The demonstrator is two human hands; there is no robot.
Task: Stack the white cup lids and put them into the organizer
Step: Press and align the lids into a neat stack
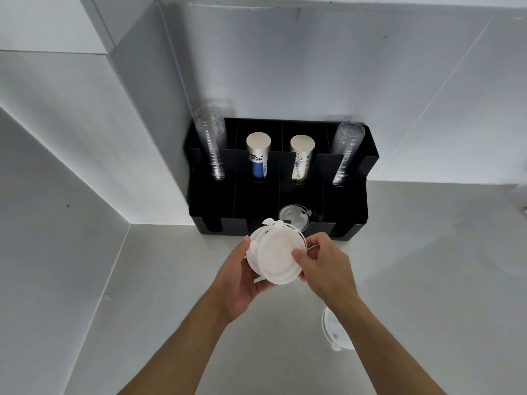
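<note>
A stack of white cup lids is held in the air just in front of the black organizer. My left hand cradles the stack from below and the left, fingers curled round its edge. My right hand pinches the top lid at its right rim, thumb on the lid's face. One more white lid lies on the counter at the lower right, partly hidden by my right forearm. A clear lid sits in a front compartment of the organizer.
The organizer stands in the corner against the wall. Its back row holds two stacks of clear cups and two paper cup stacks. The grey counter spreads to the right and front.
</note>
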